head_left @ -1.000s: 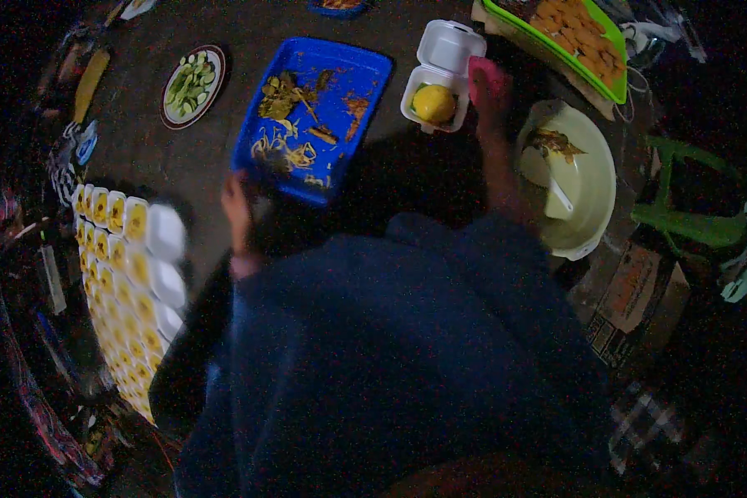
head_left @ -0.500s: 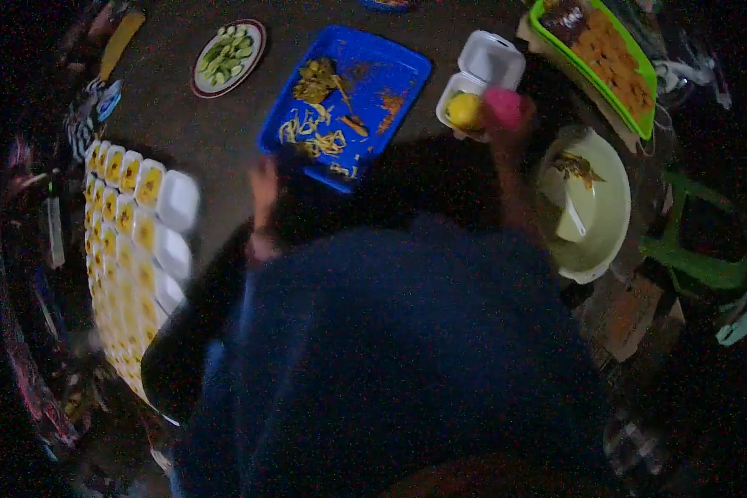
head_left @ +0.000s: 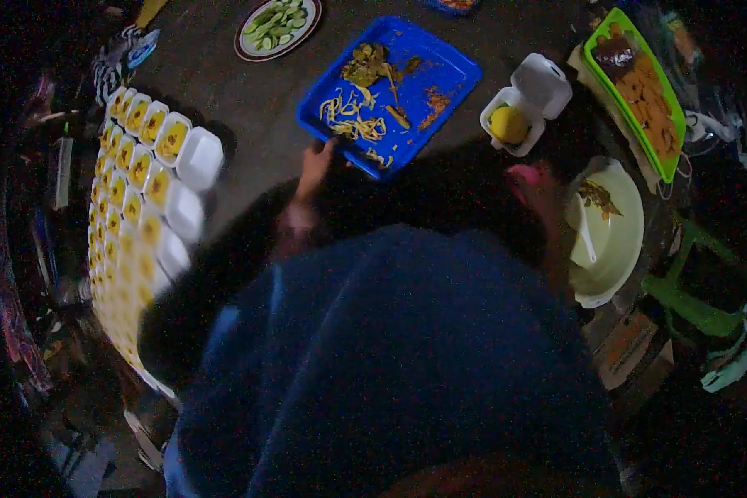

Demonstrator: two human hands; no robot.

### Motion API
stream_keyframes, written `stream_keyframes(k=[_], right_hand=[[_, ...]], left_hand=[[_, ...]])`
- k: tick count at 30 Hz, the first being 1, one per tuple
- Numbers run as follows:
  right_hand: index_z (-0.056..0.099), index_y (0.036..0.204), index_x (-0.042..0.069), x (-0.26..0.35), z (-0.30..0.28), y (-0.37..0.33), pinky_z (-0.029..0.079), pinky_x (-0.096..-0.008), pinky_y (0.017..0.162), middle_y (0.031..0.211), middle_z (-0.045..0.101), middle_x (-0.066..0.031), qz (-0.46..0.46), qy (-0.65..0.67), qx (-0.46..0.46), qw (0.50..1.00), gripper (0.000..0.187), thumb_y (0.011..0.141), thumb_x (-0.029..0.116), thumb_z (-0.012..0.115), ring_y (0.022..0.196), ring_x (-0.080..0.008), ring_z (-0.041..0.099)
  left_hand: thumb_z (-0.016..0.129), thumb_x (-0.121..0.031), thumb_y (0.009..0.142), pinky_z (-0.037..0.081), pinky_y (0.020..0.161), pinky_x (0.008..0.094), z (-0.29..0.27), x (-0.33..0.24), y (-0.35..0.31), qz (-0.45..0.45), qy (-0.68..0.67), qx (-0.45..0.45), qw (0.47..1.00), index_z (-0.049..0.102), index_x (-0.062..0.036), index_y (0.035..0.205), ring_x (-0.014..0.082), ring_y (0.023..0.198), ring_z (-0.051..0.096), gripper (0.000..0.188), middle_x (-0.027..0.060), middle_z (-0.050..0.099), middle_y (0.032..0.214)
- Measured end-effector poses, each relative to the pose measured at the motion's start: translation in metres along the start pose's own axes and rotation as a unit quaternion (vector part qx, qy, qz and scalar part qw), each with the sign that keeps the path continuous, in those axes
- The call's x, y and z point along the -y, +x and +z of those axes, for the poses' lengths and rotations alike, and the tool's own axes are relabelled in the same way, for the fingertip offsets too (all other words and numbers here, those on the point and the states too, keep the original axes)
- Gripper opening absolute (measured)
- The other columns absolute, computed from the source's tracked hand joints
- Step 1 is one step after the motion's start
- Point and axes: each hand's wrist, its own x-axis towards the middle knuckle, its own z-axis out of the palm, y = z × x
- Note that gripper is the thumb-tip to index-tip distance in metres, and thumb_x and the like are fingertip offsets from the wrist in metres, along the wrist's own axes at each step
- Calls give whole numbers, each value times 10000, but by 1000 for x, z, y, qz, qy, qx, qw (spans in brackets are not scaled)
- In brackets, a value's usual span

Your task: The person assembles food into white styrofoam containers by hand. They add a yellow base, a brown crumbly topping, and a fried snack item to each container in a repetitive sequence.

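My left hand (head_left: 314, 168) has its fingers closed at the near left edge of a blue tray (head_left: 440, 66). Strips of pale food, a darker greenish heap and orange-brown crumbs lie in that tray. In my right hand (head_left: 541, 192), dim and partly blurred, is a small pink bowl (head_left: 524, 178), held between an open white foam box (head_left: 548, 90) and a pale green basin (head_left: 624, 249). A rounded yellow mound (head_left: 509, 125) sits in the box's near half, its lid tipped back.
Rows of foam boxes (head_left: 199, 159) with yellow food stand at the left. A plate (head_left: 245, 51) of sliced green vegetables lies far left. A lime-green tray (head_left: 674, 133) of brown pieces stands far right. The basin contains a white-handled utensil (head_left: 587, 236). A green stool (head_left: 697, 303) is at right.
My right hand has drawn the pink bowl back from the yellow mound toward me. My left hand has reached the blue tray's edge. The whole view has shifted.
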Motion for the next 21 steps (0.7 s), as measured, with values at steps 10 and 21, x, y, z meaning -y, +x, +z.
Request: stream_keyframes(k=[10, 21], right_hand=[[550, 798, 55, 90, -12, 17, 421, -346, 616, 729, 554, -139, -153, -31, 31, 987, 231, 678, 253, 543, 700, -273, 548], [548, 789, 42, 158, 156, 10, 412, -385, 655, 787, 536, -157, -384, -6, 142, 913, 177, 620, 95, 563, 761, -319, 513]], left_hand=[[536, -155, 756, 416, 491, 241, 0, 28, -27, -69, -279, 41, 957, 525, 7, 806, 135, 548, 528, 170, 74, 559, 658], [535, -160, 763, 394, 492, 220, 24, 15, -52, 7, -207, 60, 977, 527, -9, 757, 105, 515, 500, 152, 64, 558, 637]])
